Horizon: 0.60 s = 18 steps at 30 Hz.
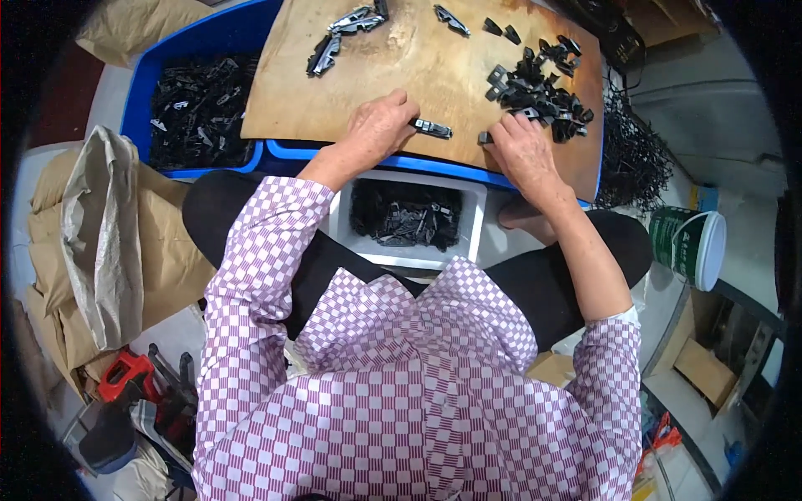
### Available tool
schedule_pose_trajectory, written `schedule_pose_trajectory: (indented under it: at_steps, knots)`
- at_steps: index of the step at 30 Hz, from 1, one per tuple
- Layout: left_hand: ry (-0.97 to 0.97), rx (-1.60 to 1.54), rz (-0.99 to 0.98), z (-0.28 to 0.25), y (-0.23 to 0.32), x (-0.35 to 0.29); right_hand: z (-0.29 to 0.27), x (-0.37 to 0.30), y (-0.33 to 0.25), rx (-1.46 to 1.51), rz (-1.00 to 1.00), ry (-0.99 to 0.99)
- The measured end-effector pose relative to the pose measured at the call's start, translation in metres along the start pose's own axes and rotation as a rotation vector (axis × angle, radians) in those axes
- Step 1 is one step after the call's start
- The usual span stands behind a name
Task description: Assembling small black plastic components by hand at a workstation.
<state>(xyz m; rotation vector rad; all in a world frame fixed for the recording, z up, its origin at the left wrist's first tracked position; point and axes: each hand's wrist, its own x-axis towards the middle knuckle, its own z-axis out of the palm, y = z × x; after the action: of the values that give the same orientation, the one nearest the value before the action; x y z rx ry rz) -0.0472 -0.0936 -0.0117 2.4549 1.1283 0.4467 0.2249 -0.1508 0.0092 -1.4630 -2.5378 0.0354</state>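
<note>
My left hand (380,127) is closed, its fingertips pinching one end of a narrow black plastic part (434,129) over the wooden board (351,108). That part points right, toward my other hand. My right hand (525,154) is curled at the near edge of a pile of small black plastic pieces (535,88). At its thumb side shows a small black piece (484,138), which looks pinched; the fingertips are partly hidden. Farther off on the board lie a long black part (452,20) and, at the far left, several similar parts (324,55).
The board rests across blue bins; the left bin (138,100) holds many black parts. Between my legs stands a white box (482,225) with more parts. Black tangled pieces (635,159) spread at the right, beside a green bucket (677,242). Sacks (104,242) lie left.
</note>
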Motion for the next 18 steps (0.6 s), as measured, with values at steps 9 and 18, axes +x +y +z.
schedule_pose_trajectory:
  at_steps: [9,18]
  knots:
    - [-0.031,0.018,0.076,-0.002,0.02,0.007,0.0,0.02,-0.014,0.273,-0.018,0.052]
    - [-0.042,-0.024,0.097,-0.001,0.019,0.007,0.003,0.018,-0.019,0.254,0.006,-0.128]
